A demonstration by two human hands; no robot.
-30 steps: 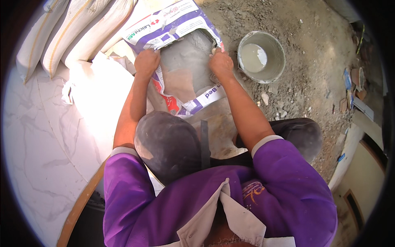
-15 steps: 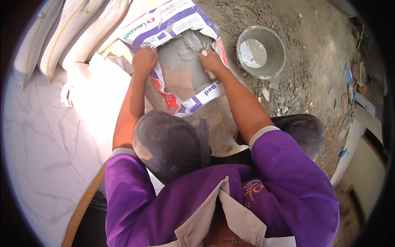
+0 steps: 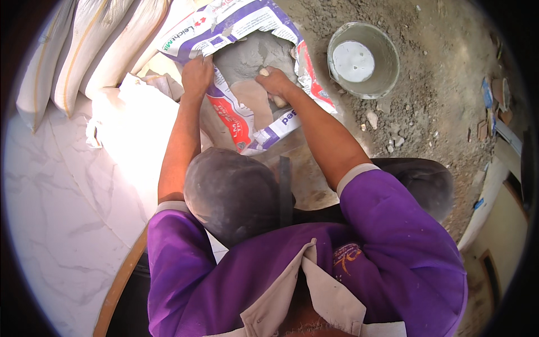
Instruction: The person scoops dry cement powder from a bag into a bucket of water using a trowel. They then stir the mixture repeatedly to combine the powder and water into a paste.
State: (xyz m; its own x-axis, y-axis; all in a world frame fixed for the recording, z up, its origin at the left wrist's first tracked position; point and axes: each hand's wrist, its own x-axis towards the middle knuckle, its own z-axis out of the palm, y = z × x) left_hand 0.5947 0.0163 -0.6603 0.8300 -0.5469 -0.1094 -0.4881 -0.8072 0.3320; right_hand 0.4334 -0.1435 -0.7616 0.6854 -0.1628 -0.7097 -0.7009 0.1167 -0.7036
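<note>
A torn-open paper bag (image 3: 279, 128), white with purple and red print, lies in front of me with wet grey mortar (image 3: 255, 51) inside it. On the bag's left edge my left hand (image 3: 197, 74) is closed, gripping the paper. My right hand (image 3: 276, 84) reaches inside the opening, wrapped around the pale wooden handle of a trowel (image 3: 279, 101). The trowel's blade cannot be made out against the mortar. A bare brownish patch (image 3: 254, 100) of the bag's inside shows between the two hands.
Right of the bag stands a grey bucket (image 3: 387, 70) with whitish liquid inside. Several full woven sacks (image 3: 84, 50) lie at the upper left, beside pale marbled slabs (image 3: 62, 185). Rubble (image 3: 396, 140) is scattered on the dirt ground, with debris at the far right.
My right hand with the trowel has moved left and slightly nearer me inside the bag. The bag's right edge has spread outward; my left hand keeps its grip.
</note>
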